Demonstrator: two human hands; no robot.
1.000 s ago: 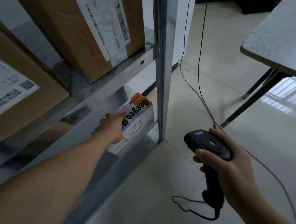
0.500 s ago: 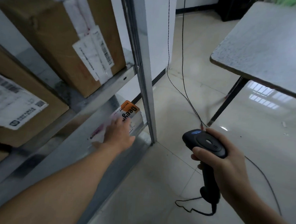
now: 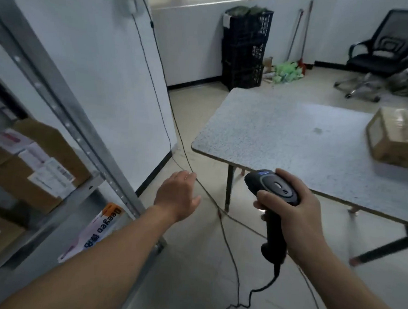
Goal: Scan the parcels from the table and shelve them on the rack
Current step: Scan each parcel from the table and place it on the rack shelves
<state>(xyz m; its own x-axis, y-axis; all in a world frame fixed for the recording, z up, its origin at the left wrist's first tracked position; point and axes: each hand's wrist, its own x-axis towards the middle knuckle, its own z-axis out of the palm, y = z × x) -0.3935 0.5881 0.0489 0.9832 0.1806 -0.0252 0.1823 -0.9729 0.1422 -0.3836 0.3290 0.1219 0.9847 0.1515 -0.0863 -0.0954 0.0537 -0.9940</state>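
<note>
So the left hand (image 3: 176, 195) is empty right now, fingers loose and slightly spread, hanging in the gap between the rack (image 3: 64, 112) and the table (image 3: 282, 140). The right hand (image 3: 297, 212) has its fingers wrapped round the scanner (image 3: 273, 194), thumb over the top of the head.

The white-and-orange parcel (image 3: 100, 229) is lying on the rack's lower shelf, right by the front post. The next brown parcel (image 3: 395, 139) is at the far right end of the table, well apart from both hands.

What worries me is the scanner cable (image 3: 222, 229). It runs down from the wall and trails across the floor exactly where I'd be walking, and the left hand is almost touching it. If it catches on a foot or the table leg, I reckon it could yank the scanner mid-reach. That shelved parcel also looks close to the shelf edge, so a bump to the rack might tip it out.

Compared with half a second back, the left hand was flat on that parcel. It's off now, and the view has swung from the shelf towards the table.
</note>
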